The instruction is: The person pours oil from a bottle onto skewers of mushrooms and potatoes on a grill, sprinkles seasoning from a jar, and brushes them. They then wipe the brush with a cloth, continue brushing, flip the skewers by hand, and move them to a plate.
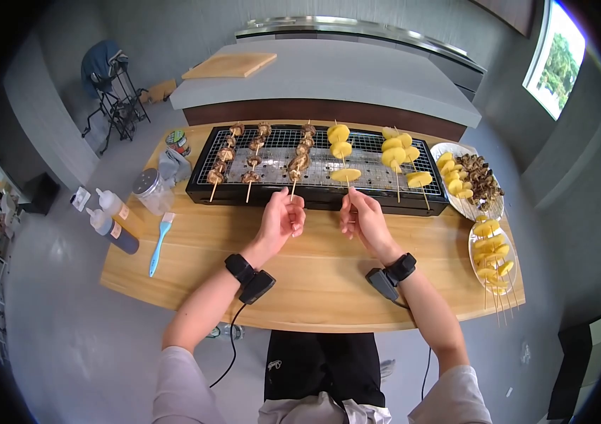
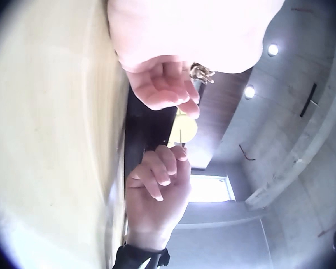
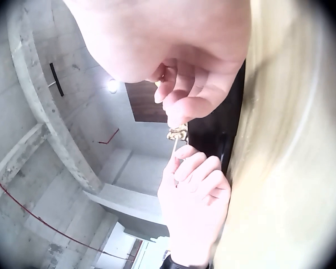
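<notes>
In the head view my left hand point(image 1: 283, 219) pinches the lower stick end of a mushroom skewer point(image 1: 300, 165) lying on the black grill point(image 1: 244, 196). My right hand point(image 1: 367, 222) pinches the stick of a skewer of yellow slices point(image 1: 345, 174), with its other fingers curled. The right wrist view shows the left hand point(image 3: 193, 196) at a thin stick below a mushroom point(image 3: 178, 133). In the left wrist view, the right hand point(image 2: 159, 190) has its fingertips on a stick below a yellow slice point(image 2: 185, 129). More mushroom skewers point(image 1: 253, 161) lie left, more slice skewers point(image 1: 393, 155) right.
On the wooden table point(image 1: 300, 283), bottles point(image 1: 118, 219), a jar point(image 1: 151, 189) and a blue brush point(image 1: 161, 244) stand or lie at left. At right are a plate of mushrooms and slices point(image 1: 466, 207) and a plate of skewers point(image 1: 475, 265). A grey counter point(image 1: 329, 74) stands behind.
</notes>
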`<state>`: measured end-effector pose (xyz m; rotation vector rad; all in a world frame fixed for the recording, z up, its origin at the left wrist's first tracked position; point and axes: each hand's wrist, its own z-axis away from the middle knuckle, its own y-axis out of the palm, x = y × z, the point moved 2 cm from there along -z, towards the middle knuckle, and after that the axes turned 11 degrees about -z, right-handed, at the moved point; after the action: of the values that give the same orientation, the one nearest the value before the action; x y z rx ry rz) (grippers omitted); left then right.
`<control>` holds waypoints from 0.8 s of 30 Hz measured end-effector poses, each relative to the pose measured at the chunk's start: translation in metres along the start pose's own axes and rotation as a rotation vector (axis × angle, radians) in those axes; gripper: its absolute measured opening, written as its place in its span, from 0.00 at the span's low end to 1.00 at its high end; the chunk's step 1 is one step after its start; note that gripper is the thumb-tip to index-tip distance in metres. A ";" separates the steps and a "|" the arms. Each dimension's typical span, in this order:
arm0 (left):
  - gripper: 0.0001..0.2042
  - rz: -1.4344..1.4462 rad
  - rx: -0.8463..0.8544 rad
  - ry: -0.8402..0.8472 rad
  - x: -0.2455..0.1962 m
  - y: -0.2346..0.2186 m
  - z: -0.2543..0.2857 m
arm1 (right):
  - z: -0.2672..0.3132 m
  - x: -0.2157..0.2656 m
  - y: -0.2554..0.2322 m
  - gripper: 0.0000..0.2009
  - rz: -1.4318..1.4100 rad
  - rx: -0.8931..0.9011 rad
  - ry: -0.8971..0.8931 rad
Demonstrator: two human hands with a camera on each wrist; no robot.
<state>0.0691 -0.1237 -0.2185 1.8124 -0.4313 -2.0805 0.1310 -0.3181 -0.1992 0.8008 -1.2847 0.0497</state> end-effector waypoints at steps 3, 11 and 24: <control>0.20 -0.238 -0.228 -0.030 -0.005 -0.004 0.008 | 0.003 0.002 0.001 0.19 -0.026 0.016 0.046; 0.29 -0.056 -0.576 0.142 -0.015 -0.015 0.018 | 0.014 0.012 -0.007 0.30 0.035 -0.465 -0.086; 0.17 -0.074 -0.588 0.303 -0.011 -0.021 0.012 | 0.013 0.020 -0.022 0.22 -0.224 -0.586 -0.371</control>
<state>0.0577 -0.1001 -0.2169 1.7363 0.3034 -1.6849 0.1369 -0.3491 -0.1924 0.4465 -1.4430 -0.6543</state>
